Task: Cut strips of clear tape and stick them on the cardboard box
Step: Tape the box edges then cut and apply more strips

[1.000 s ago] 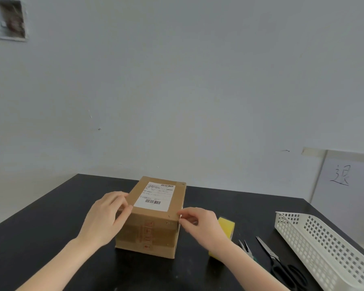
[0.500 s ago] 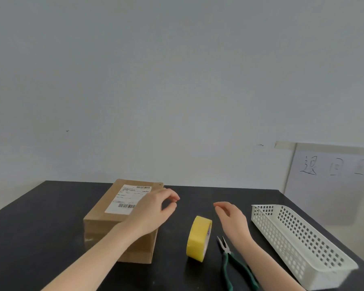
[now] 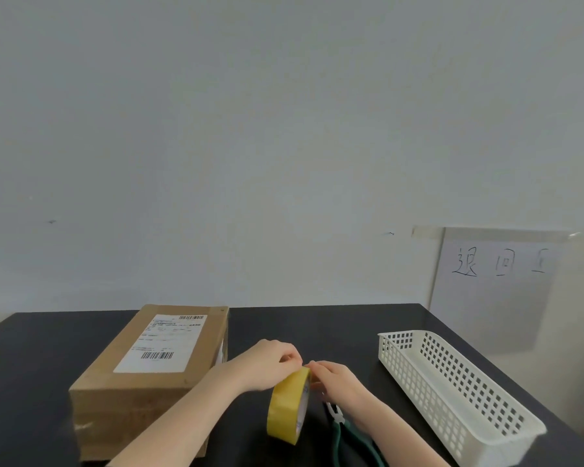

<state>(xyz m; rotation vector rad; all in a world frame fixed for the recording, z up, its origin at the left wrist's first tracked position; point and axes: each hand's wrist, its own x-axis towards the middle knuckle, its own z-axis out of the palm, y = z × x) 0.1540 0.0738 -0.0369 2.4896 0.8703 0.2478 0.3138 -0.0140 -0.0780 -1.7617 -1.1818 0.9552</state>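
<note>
Together, both of my hands meet at the top of the tape roll [image 3: 289,406], which stands on edge on the black table [image 3: 334,328]. My left hand [image 3: 267,364] comes over the roll from its left side, fingers curled down onto the top rim. My right hand [image 3: 338,377] closes in from the other side, fingertips pinching the same top edge, so the two sets of fingers nearly touch above the roll. Whether a loose end of tape is lifted between them I cannot tell. To the left of my grip, just beyond my left forearm, the cardboard box [image 3: 149,375] lies flat with a white shipping label [image 3: 164,342] facing up. Just right of the roll, green-handled pliers [image 3: 338,423] lie on the table, partly under my right forearm. Farther right, well apart from my grip, stands a white perforated basket [image 3: 452,392], and behind it a white sheet with handwritten characters [image 3: 496,264] is on the wall.
</note>
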